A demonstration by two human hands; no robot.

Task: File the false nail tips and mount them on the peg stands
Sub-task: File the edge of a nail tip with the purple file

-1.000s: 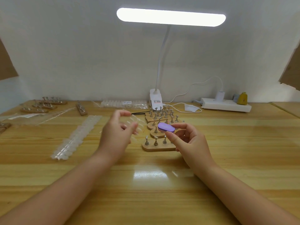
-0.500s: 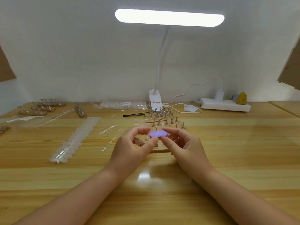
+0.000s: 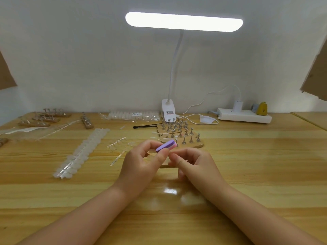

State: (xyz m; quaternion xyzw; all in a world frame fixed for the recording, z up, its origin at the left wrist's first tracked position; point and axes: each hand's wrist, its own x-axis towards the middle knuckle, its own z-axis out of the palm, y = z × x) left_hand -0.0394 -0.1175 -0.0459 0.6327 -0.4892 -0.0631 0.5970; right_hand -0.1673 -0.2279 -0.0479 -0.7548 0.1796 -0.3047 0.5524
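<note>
- Holding the purple file block point(image 3: 165, 145) between thumb and curled fingers, the left hand point(image 3: 141, 165) keeps it tilted above the middle of the desk point(image 3: 265, 165).
- The right hand point(image 3: 194, 165) has its fingers curled, with thumb and forefinger pressed together just under the block; they seem to pinch a false nail tip, but the tip itself is too small and clear to see, so I cannot be sure.
- A cluster of peg stands point(image 3: 180, 133) sits just behind the hands, toward the back edge of the desk; a few pale tips already lie at its left side.
- More peg stands point(image 3: 44, 118) wait near the back left corner, and a long strip of unused nail tips point(image 3: 81, 151) runs across the left part of the desk.
- A nail tip is, I judge, very light, thin and a little springy; it can slip or jump away if it is squeezed at the smooth curved top.
- It is better to take it by the two side edges near the base, so the free edge stays open to the file.
- The file block looks light, soft and foam-like; a gentle grip on its long sides should be enough.
- The pegs are small, so a tip must be pressed on softly to avoid tipping the stand.
</note>
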